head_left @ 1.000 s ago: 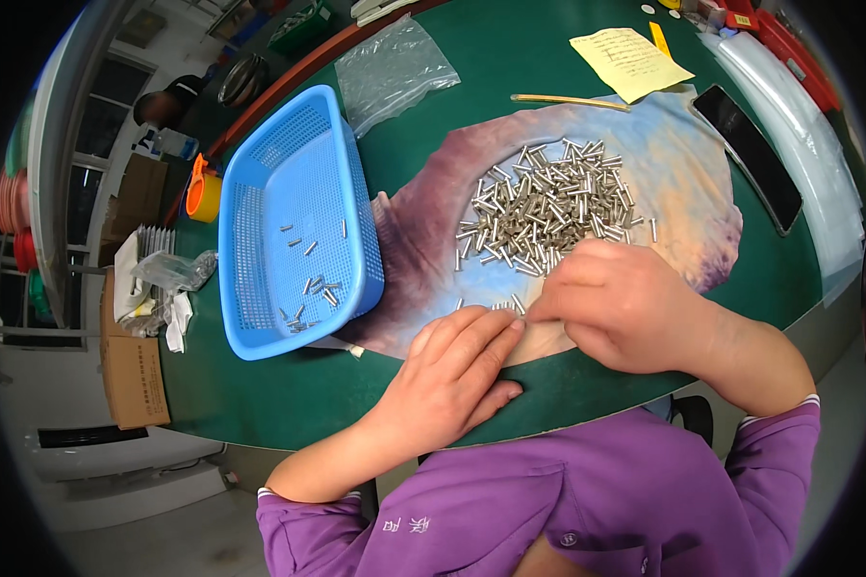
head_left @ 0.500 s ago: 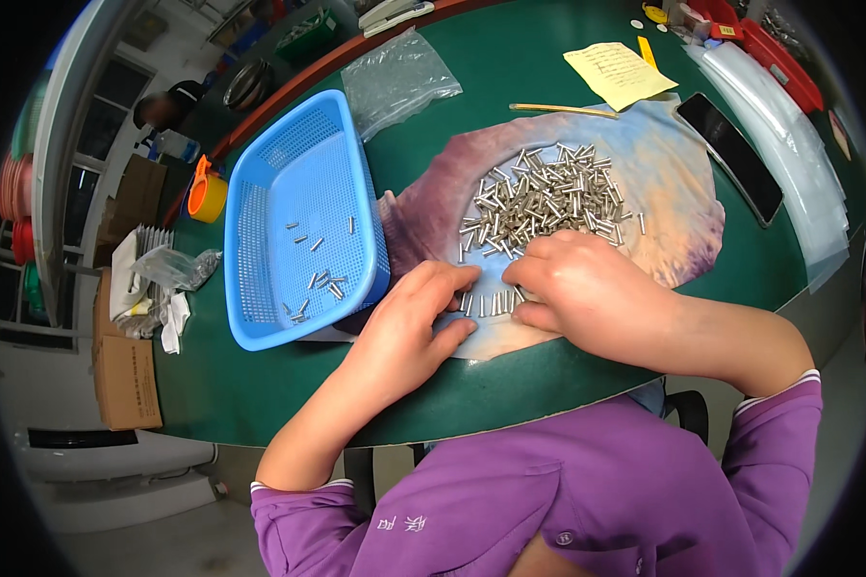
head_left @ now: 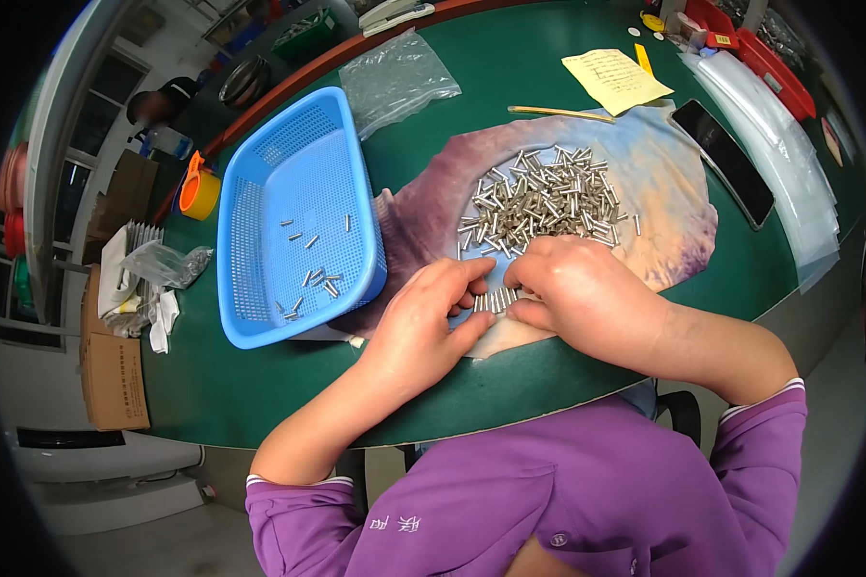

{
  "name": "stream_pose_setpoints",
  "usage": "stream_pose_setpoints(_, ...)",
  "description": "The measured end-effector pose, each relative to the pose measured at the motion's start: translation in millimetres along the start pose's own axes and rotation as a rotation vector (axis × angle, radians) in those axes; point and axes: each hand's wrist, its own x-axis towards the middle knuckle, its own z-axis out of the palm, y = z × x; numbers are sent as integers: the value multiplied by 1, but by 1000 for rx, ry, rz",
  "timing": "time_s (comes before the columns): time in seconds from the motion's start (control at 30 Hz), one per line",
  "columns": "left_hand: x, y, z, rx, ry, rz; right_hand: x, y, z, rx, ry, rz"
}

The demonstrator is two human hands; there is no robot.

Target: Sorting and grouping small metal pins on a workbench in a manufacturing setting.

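A short row of silvery metal pins [head_left: 496, 300] stands side by side on a tie-dyed cloth [head_left: 669, 173], between my two hands. My left hand [head_left: 425, 310] curls round the row's left end, its thumb and fingertips closed in against the pins. From the other side my right hand [head_left: 592, 293] pinches the right end, and its fingers hide part of the row. Just beyond my fingers lies a big loose pile of the same pins [head_left: 548, 197]. To the left, a blue plastic basket [head_left: 298, 178] holds several scattered pins on its floor.
A clear plastic bag [head_left: 399, 82] lies behind the basket. Toward the back right are a thin yellowish stick [head_left: 560, 113], a yellow note [head_left: 616, 80], a black phone [head_left: 726, 162] and clear plastic sheets [head_left: 775, 168]. An orange tape roll [head_left: 200, 190] and cardboard box [head_left: 115, 380] sit left.
My left hand has moved slightly right, and the spaced pins between my hands are now pushed closer together. The view has shifted a little; pile and basket look unchanged.
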Motion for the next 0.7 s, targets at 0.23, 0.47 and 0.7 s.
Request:
stream_pose_setpoints(0.23,0,4,1,-32,55,-49,2,0,2,75,-11,30)
stream_pose_setpoints(0.47,-1,-1,7,-70,72,-53,-1,3,11,89,54,-6)
stream_pose_setpoints(0.7,-6,-4,12,-90,95,-7,0,1,9,133,83,-5)
